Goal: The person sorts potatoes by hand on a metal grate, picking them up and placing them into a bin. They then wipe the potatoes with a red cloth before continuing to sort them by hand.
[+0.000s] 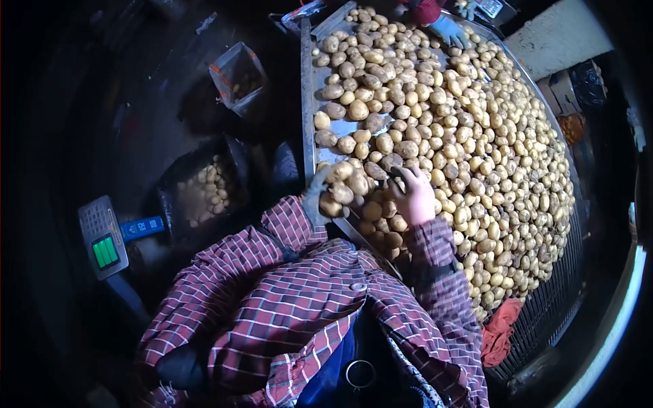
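Observation:
My left hand [315, 198], in a blue-grey glove, cups several potatoes [343, 193] against its palm at the table's near left edge. Just right of it, my right hand [415, 197], in a pink glove with dark fingertips, reaches over the heap of potatoes [476, 170]. Its thumb and forefinger are apart near a dark potato [392, 162]; no potato shows clearly between them. Below and between my hands, more potatoes [381, 224] lie in shadow.
A metal rim [307, 102] bounds the sorting table on the left. On the floor stand a crate holding potatoes [207, 190] and an open bag [238, 78]. A scale [103, 238] glows green at left. Across the table is another person's gloved hand [449, 30]. Red cloth [500, 333] lies near right.

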